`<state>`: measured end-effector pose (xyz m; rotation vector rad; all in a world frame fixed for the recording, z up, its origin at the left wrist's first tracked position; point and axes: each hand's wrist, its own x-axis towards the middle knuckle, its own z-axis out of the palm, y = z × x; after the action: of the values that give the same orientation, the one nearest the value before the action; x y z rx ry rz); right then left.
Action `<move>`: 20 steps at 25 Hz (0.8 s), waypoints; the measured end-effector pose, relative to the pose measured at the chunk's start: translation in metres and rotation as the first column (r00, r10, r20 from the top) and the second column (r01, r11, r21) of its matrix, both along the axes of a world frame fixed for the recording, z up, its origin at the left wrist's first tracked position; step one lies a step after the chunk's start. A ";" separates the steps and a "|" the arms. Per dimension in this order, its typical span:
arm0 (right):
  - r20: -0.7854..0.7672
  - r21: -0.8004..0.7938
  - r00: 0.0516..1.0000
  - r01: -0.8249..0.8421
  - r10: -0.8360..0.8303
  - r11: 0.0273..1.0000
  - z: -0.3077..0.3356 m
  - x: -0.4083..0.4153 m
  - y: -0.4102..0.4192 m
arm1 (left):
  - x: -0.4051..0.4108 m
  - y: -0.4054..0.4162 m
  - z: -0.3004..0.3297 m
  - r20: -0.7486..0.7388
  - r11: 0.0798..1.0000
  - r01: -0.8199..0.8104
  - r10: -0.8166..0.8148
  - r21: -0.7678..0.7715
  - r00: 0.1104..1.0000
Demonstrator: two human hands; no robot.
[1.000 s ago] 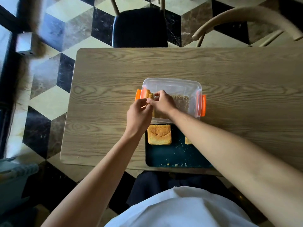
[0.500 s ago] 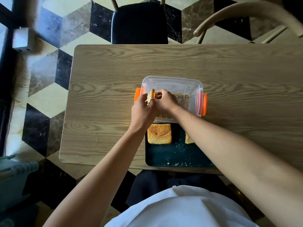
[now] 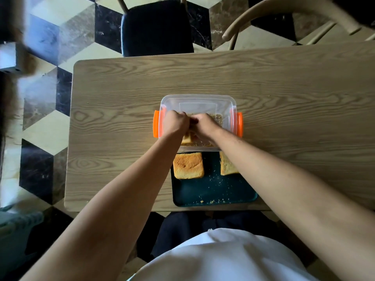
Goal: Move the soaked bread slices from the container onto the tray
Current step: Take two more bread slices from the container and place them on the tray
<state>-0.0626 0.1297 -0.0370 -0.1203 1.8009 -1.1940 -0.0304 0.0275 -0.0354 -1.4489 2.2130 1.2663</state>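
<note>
Inside the clear rectangular plastic container with orange side clips (image 3: 231, 118), the fingers (image 3: 183, 116) of the left hand (image 3: 175, 123) and those of the right hand (image 3: 205, 123) curl downward and meet at mid-container; whether they grip anything cannot be told, since the knuckles hide the fingertips. Just beneath the two wrists, a pale golden soaked bread slice (image 3: 187, 137) lies in the container's near part among brown crumbs. Immediately nearer the person, the dark teal rectangular tray (image 3: 203, 191) abuts the container's near wall and carries two toasted-looking square slices: one at its far left corner (image 3: 188, 165), another at the far right (image 3: 227, 166), partly covered by the right forearm. Loose crumbs dot the tray floor. Both vessels rest on the light wood-grain counter (image 3: 113, 118), with a black-cushioned chair (image 3: 156, 27) beyond its far edge.
</note>
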 end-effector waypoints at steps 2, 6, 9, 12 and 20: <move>0.026 -0.003 0.999 0.032 -0.032 0.999 0.003 0.000 0.003 | 0.006 0.002 0.002 0.004 0.999 -0.024 0.025 -0.028 1.000; -0.046 0.031 0.996 0.078 -0.077 0.996 0.018 0.002 0.004 | 0.011 0.011 0.017 -0.040 0.994 -0.046 0.042 -0.096 0.998; -0.365 0.111 0.931 0.014 0.028 0.994 0.044 -0.001 0.018 | 0.015 0.011 0.042 -0.148 0.992 -0.049 0.032 -0.113 0.988; -0.513 0.058 0.858 0.072 -0.032 0.996 0.073 0.000 0.053 | 0.037 0.007 0.073 -0.421 0.985 -0.147 0.172 0.092 0.891; 0.026 -0.278 0.897 0.430 -0.441 0.859 0.094 0.059 0.159 | 0.164 -0.021 0.068 -0.250 0.542 -0.144 0.586 0.828 0.771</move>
<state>-0.0040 0.2889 0.0570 0.1148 1.7340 -1.7787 0.1338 0.0067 0.0330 -1.3104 1.1456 2.5936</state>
